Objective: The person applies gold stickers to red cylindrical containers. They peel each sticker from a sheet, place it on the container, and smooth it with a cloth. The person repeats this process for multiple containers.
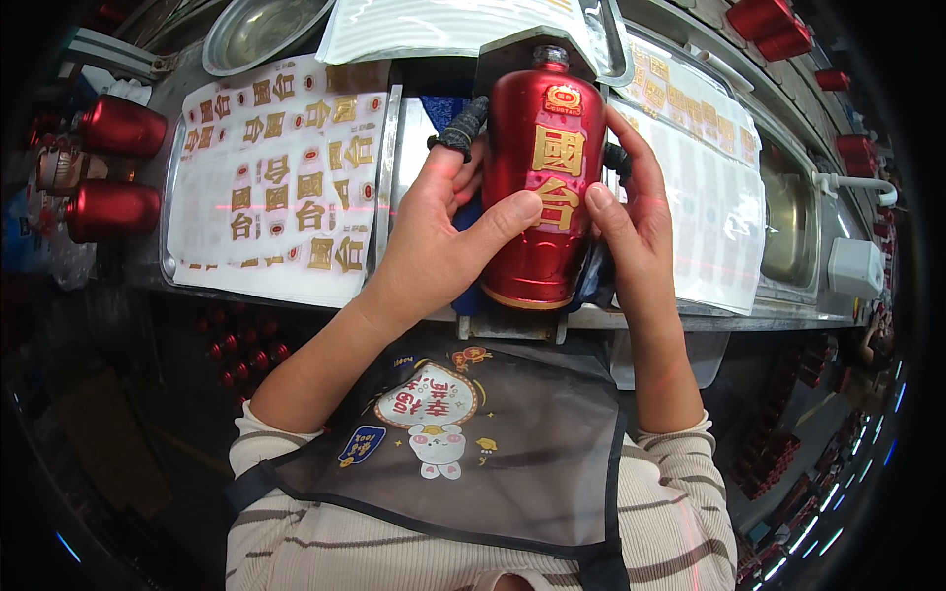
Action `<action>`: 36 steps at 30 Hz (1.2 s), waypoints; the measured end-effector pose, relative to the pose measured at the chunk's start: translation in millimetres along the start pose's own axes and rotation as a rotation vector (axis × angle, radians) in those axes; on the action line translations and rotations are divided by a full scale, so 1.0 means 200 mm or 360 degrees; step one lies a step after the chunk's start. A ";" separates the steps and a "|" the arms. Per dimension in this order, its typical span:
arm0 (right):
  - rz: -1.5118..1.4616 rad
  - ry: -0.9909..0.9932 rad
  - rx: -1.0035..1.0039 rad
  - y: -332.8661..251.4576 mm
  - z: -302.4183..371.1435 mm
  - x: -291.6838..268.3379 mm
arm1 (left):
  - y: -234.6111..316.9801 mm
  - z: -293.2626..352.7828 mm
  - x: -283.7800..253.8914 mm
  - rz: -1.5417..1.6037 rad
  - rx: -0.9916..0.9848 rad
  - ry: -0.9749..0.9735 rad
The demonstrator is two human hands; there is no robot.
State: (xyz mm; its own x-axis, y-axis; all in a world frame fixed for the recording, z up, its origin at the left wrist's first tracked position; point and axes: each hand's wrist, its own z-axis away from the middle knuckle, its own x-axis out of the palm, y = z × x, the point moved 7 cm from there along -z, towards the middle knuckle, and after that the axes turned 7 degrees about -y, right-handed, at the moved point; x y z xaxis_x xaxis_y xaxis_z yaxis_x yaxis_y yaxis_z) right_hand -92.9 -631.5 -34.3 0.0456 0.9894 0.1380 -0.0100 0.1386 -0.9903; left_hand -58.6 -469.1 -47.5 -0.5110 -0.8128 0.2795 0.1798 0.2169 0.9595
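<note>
the left hand [448, 217] and right hand [641, 202] are gripping the red bottle [544, 182] from opposite sides, probably keeping it steady with its gold lettering [558, 150] in view.

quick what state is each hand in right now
Left hand: holding the glossy red round-shouldered bottle at its left side.
Right hand: holding the same bottle at its right side.

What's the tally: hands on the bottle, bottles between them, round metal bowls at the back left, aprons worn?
Left hand and right hand: 2
Red bottle: 1
Round metal bowl: 1
Dark apron: 1
Total: 5
</note>
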 end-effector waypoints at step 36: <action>0.0148 0.0169 0.0082 -0.03 -0.09 0.01 | 0.04 -0.13 -0.01 0.0098 0.0009 0.0139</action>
State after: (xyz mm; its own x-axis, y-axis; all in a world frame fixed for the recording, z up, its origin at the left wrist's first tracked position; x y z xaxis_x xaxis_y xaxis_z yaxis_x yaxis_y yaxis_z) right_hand -74.3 -630.2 -28.7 0.1477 0.9882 0.0404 -0.0706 0.0513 -0.9962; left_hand -33.6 -480.1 -41.6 -0.4242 -0.8418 0.3337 0.2038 0.2703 0.9409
